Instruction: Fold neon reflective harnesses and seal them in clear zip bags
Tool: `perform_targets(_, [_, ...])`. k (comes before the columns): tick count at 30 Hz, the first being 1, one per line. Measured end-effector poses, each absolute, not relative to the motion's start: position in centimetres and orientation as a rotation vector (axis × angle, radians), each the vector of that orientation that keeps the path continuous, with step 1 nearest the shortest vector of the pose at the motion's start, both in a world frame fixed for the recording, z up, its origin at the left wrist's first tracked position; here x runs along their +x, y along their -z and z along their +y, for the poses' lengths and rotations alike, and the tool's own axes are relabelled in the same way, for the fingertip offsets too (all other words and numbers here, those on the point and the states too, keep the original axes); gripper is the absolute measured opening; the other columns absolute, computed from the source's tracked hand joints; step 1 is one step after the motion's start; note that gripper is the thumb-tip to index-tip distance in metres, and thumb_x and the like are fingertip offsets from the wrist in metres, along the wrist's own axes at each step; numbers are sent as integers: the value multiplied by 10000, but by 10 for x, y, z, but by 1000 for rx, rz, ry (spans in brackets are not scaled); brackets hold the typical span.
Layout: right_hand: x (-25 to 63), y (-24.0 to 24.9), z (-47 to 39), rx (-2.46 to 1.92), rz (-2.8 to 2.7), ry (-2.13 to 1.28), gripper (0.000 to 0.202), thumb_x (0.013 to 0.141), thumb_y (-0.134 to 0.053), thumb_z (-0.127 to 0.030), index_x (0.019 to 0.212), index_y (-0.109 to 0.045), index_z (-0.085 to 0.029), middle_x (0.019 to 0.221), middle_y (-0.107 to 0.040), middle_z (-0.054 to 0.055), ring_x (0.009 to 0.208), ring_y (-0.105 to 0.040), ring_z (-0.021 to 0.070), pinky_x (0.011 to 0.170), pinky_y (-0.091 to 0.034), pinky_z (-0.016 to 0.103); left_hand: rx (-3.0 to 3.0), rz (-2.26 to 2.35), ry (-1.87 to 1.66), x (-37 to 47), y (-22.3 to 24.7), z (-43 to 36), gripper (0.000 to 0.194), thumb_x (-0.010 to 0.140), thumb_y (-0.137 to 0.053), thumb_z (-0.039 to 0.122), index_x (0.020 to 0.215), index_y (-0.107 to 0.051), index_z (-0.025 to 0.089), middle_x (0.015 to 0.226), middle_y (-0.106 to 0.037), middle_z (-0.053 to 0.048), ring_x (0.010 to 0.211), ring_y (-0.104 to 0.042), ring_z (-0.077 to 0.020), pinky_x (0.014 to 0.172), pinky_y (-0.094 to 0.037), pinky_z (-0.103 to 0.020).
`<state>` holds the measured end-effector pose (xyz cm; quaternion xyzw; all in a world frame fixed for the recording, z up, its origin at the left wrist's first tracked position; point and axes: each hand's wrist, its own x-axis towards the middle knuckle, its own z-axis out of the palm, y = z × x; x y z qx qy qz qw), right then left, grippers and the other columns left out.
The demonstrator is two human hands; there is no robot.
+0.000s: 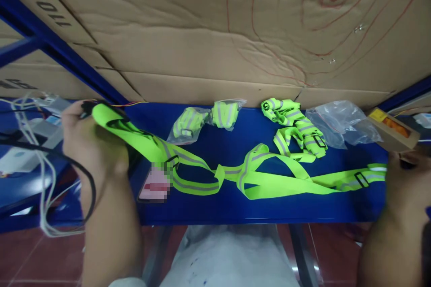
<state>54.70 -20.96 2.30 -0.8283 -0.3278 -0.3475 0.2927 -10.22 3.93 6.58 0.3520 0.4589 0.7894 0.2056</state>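
Observation:
A neon-yellow reflective strap (286,181) with grey stripes and black buckles stretches across the blue table between my two hands. My left hand (97,139), at the table's left side, is closed around one folded end and holds it up. At the right edge my right hand (407,179) grips the other end; its fingers are partly dark and blurred. The middle of the strap lies loosely looped on the tabletop. Behind it sits a bundled reflective strap (296,130) out of its bag. Two folded straps in clear bags (190,123) lie farther back.
Cardboard (202,31) with red pen lines stands behind the blue table (256,213). An empty plastic bag (343,123) and a small cardboard box (392,130) lie at the back right. White cables (43,188) hang at the left. A phone-like item (155,184) lies under the strap.

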Motion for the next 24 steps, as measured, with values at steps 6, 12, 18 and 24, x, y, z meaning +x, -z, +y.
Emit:
perform_targets(6, [362, -50, -140, -1488, -2210, 449, 521, 978, -531, -116, 1449, -612, -324, 1364, -703, 79, 1303, -656, 268, 1091, -566, 471, 1124, 1382, -2167, -93, -59, 44, 361, 713, -587, 155, 1036, -451, 240, 876, -519, 45, 667, -485, -91, 664, -477, -216])
perform_targets(12, [287, -20, -101, -1073, -2591, 131, 352, 1021, -517, -111, 1217, -726, -315, 1209, -772, -28, 1098, -716, 186, 982, -582, 374, 1124, 1436, -2318, -120, -44, 36, 389, 770, -545, 71, 1132, -488, 200, 779, -484, 67, 623, -444, -88, 632, -419, -192])
perform_targets(18, [388, -25, -67, -1643, -1940, 373, 377, 1019, -412, -181, 1205, -739, -158, 1154, -774, 139, 993, -740, 292, 839, -570, 417, 1020, 1542, -2349, -156, -29, 47, 319, 770, -625, 43, 1036, -512, 177, 767, -481, 72, 605, -409, -82, 604, -382, -199])
perform_targets(24, [405, -26, -61, -1702, -1877, 302, 350, 1030, -440, -284, 1075, -757, -142, 994, -782, 142, 851, -739, 291, 793, -595, 448, 1212, 1389, -2295, -163, -26, 49, 288, 811, -581, 96, 1048, -474, 219, 1059, -619, 4, 964, -603, -127, 962, -515, -305])
